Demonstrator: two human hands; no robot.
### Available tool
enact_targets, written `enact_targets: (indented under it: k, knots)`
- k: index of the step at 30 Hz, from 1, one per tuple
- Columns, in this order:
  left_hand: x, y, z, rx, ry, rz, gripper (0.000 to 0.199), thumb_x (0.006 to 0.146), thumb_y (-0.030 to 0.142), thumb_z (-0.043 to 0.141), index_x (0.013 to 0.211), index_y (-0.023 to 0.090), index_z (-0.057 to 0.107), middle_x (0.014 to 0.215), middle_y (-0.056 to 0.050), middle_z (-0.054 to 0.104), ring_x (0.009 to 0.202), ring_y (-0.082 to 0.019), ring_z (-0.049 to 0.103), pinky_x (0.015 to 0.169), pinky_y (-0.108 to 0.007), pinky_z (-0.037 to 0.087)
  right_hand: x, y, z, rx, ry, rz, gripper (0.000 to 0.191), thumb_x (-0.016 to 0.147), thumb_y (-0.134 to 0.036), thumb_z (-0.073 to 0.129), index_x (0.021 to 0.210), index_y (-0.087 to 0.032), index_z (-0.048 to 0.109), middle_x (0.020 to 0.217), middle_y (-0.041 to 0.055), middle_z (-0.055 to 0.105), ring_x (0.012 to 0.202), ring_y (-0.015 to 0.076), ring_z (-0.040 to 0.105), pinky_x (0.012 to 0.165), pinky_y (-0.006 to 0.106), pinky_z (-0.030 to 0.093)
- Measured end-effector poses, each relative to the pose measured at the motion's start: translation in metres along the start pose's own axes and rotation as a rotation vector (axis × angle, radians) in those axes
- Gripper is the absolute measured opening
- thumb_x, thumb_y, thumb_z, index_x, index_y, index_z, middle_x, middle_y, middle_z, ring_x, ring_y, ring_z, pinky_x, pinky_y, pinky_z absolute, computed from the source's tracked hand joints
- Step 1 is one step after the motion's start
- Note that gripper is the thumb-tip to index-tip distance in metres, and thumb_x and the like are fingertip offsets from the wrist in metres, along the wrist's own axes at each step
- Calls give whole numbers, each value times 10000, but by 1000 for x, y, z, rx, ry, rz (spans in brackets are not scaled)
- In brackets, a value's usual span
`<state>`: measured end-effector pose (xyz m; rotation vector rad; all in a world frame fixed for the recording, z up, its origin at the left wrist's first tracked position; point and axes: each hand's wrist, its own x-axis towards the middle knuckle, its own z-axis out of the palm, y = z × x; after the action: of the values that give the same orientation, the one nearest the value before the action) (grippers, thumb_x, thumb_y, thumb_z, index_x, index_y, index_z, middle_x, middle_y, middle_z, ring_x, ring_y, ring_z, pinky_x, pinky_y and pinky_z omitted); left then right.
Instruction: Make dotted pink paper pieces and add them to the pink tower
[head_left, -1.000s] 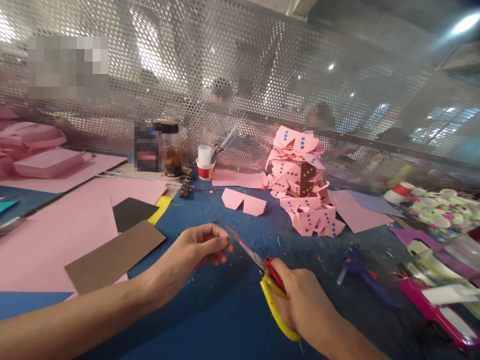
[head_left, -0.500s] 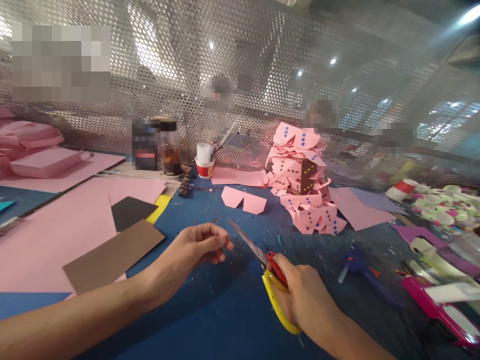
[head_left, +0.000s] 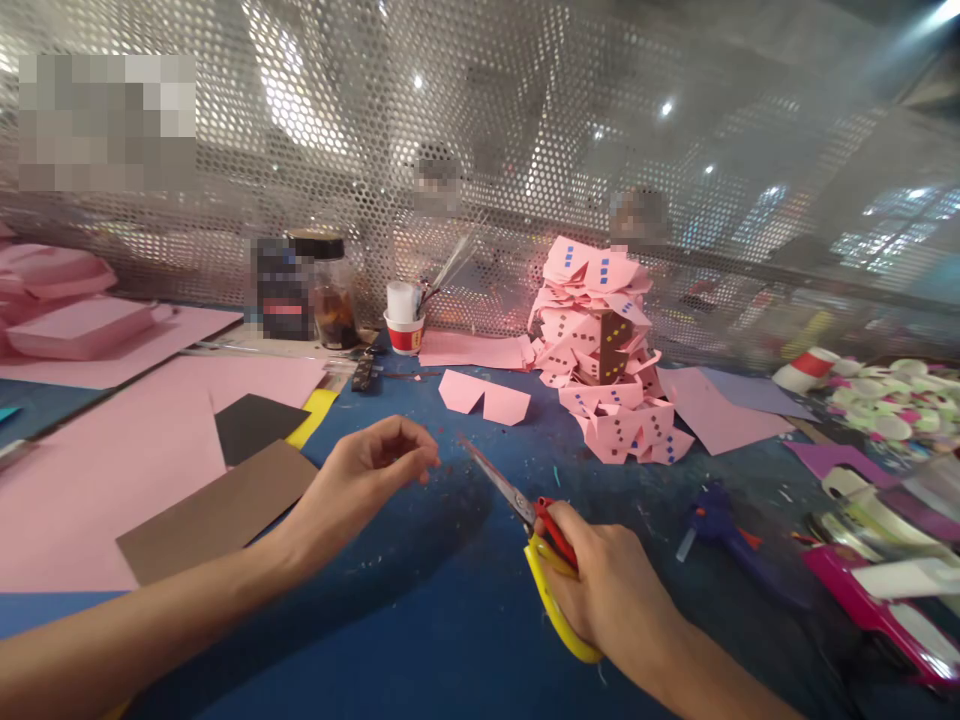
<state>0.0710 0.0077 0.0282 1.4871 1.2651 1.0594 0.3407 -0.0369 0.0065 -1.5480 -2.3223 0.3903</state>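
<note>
In my right hand [head_left: 600, 580] I grip a pair of scissors [head_left: 517, 500] with red and yellow handles, blades nearly closed and pointing up and left over the blue tabletop [head_left: 390, 620]. My left hand [head_left: 375, 465] hovers left of the blade tips, thumb and fingertips curled together in a pinch. Anything between them is too small to make out. Beyond both hands lies a folded pink paper piece [head_left: 484, 397] with a notch in its lower edge. Right of it rises a tall pile of pink paper pieces [head_left: 577, 335] dotted with blue and brown squares.
Brown card [head_left: 217, 515], black card [head_left: 259, 428] and large pink sheets [head_left: 97, 470] lie at the left. Behind stand a lidded jar [head_left: 334, 295] and a paper cup [head_left: 405, 332]. At the right are a blue glue gun [head_left: 724, 540] and a magenta tool [head_left: 885, 615]. Perforated metal [head_left: 337, 130] closes the back.
My left hand has drawn back slightly up and left, away from the scissor tips, its fingers more curled. The right hand keeps the scissors almost in place. The view has shifted slightly.
</note>
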Motion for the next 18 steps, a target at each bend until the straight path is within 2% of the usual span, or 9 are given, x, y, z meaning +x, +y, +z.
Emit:
enact_targets:
  k: [5,7,10,13,18]
  knots:
    - [2,-13,-3,278,50,123,180,897,397,594,933,230,651,911,0,698,862,-192,634,776,-316,473,0,4,2,-20,21,-2,112,900,-274,529,984,-231,589,646,-15,710,572,197,716,511,253,352]
    - [2,-18,-3,426,30,206,143,913,332,558,973,245,655,977,4,703,912,-193,643,815,-317,479,0,6,3,-22,22,-3,130,909,-285,527,1009,-233,593,662,-12,720,589,202,726,519,252,366]
    - [2,-23,-5,584,35,322,192,915,230,495,1025,251,651,1043,0,699,986,-196,644,859,-320,482,1,8,4,-19,27,0,165,911,-295,535,1049,-236,604,684,-12,735,606,207,735,529,251,385]
    - [6,-23,-11,664,96,360,222,921,207,476,1048,260,650,1065,-3,697,1025,-205,635,871,-331,484,2,9,3,-15,39,4,201,917,-306,536,1090,-239,613,695,-14,744,596,205,734,525,253,393]
    - [11,-16,-20,711,200,468,195,934,235,500,1040,282,657,1010,2,697,978,-214,636,897,-377,482,2,10,0,-29,95,6,208,914,-311,532,1091,-245,619,678,-21,737,578,202,727,513,255,387]
